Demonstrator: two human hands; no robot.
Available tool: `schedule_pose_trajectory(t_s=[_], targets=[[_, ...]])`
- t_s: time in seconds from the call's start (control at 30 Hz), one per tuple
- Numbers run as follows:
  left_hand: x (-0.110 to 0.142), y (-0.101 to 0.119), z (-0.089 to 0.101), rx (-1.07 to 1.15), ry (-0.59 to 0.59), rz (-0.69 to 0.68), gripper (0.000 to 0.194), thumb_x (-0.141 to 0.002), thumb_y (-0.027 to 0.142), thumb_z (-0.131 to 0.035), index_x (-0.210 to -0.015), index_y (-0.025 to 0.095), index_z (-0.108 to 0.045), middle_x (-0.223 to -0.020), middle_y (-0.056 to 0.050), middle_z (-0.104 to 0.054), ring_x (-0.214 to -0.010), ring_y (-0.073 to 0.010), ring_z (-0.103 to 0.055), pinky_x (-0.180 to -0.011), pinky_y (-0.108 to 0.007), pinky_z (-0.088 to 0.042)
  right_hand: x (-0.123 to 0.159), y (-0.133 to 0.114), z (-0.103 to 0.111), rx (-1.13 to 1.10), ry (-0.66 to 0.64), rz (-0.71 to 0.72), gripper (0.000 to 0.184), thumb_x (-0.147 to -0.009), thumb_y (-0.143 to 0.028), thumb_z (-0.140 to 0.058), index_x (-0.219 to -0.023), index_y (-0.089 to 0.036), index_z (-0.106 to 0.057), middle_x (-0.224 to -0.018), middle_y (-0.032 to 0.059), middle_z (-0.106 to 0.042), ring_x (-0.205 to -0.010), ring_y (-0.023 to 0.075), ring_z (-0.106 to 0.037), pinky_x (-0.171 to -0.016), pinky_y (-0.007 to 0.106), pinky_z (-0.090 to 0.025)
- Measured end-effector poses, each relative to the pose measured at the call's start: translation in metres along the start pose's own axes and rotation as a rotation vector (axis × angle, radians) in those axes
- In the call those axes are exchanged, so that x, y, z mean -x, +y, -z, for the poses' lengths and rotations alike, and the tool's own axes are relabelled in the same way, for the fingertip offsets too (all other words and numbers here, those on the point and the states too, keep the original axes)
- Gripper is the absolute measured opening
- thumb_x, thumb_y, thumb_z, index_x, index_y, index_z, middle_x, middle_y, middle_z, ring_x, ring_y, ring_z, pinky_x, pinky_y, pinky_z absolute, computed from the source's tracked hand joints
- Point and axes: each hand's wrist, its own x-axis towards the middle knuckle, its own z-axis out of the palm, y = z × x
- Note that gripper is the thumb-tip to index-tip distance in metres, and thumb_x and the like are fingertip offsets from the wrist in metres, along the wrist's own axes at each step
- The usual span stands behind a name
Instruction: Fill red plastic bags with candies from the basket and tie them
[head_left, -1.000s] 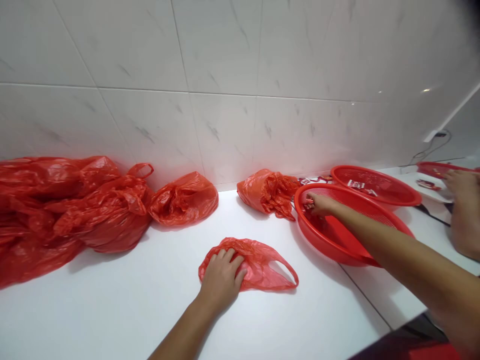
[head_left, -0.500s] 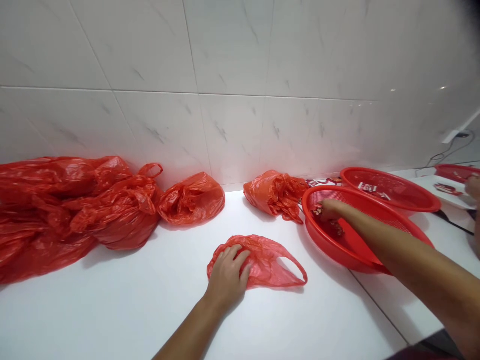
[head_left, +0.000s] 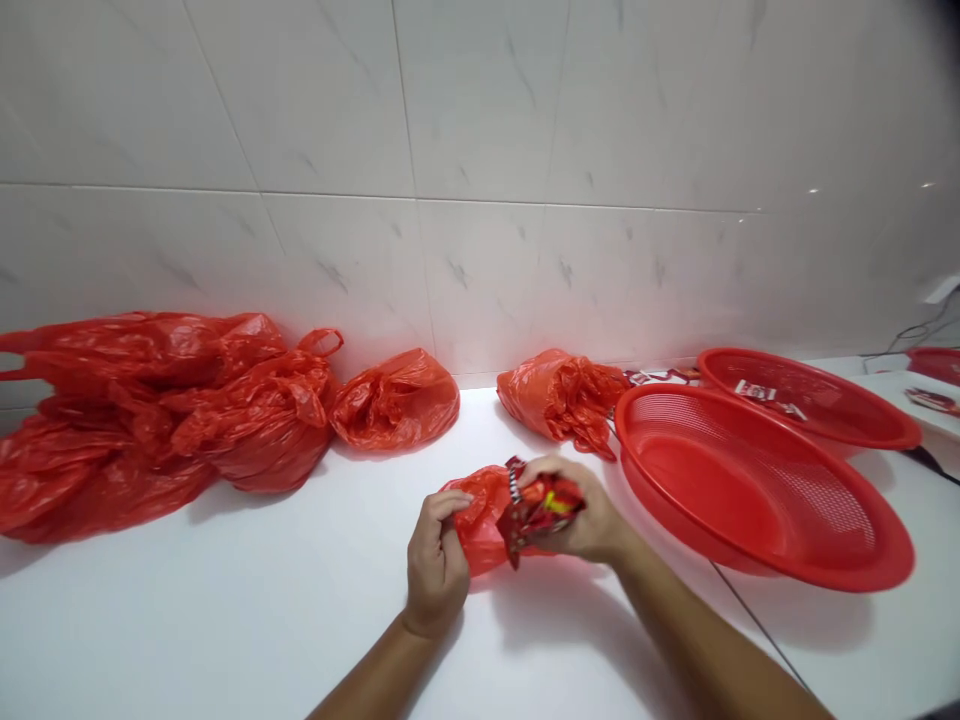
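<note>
My left hand [head_left: 439,560] grips the rim of a small red plastic bag [head_left: 484,510] on the white table, thumb and fingers closed on the film. In my right hand [head_left: 581,515] are small shiny packets [head_left: 544,507], dark red with yellow and a checked edge; how many I cannot tell. They hang over the right side of the bag, in front of its mouth. To the right of my right hand stands a red oval mesh basket [head_left: 720,470], its bottom bare.
Several filled red bags [head_left: 247,430] are heaped on the left against the tiled wall. One red bag [head_left: 397,400] lies beside them, another [head_left: 559,400] near the basket. Behind that, a second red basket [head_left: 817,400] holds a few packets. Cables run at far right.
My right hand has come out of the mesh basket with the packets and moved left to the bag. My left hand has lifted the bag's edge. The view has shifted slightly right.
</note>
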Motion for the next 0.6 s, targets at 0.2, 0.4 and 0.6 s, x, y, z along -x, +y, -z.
schedule_pose_trajectory(t_s=[0.2, 0.4, 0.6], targets=[[0.002, 0.002, 0.009, 0.004, 0.057, 0.064, 0.032, -0.103, 0.008, -0.039, -0.106, 0.024, -0.067, -0.105, -0.006, -0.07, -0.102, -0.0225, -0.07, -0.094, -0.045, -0.061, 0.014, 0.054, -0.055, 0.186, -0.195, -0.078, 0.033, -0.071, -0.014, -0.075, -0.1, -0.029, -0.074, -0.098, 0.0002, -0.079, -0.088, 0.0243, -0.073, -0.084, 0.037, -0.058], [-0.002, 0.006, 0.009, 0.017, 0.087, 0.021, 0.032, -0.107, 0.008, -0.038, -0.104, 0.026, -0.065, -0.104, -0.004, -0.068, -0.1, -0.0208, -0.068, -0.09, -0.042, -0.061, 0.014, 0.057, -0.045, 0.279, -0.272, -0.422, 0.037, -0.072, -0.013, -0.07, -0.106, -0.029, -0.076, -0.089, -0.0035, -0.078, -0.075, 0.0199, -0.07, -0.065, 0.028, -0.05], [0.004, 0.031, 0.016, 0.005, -0.191, -0.289, 0.034, -0.105, 0.007, -0.04, -0.118, 0.03, -0.061, -0.109, -0.006, -0.07, -0.103, -0.0233, -0.07, -0.088, -0.047, -0.064, 0.009, 0.065, -0.053, 0.35, -0.158, -0.534, 0.063, -0.074, -0.024, -0.08, -0.136, -0.025, -0.067, -0.113, 0.0062, -0.08, -0.095, 0.0288, -0.075, -0.076, 0.035, -0.056]])
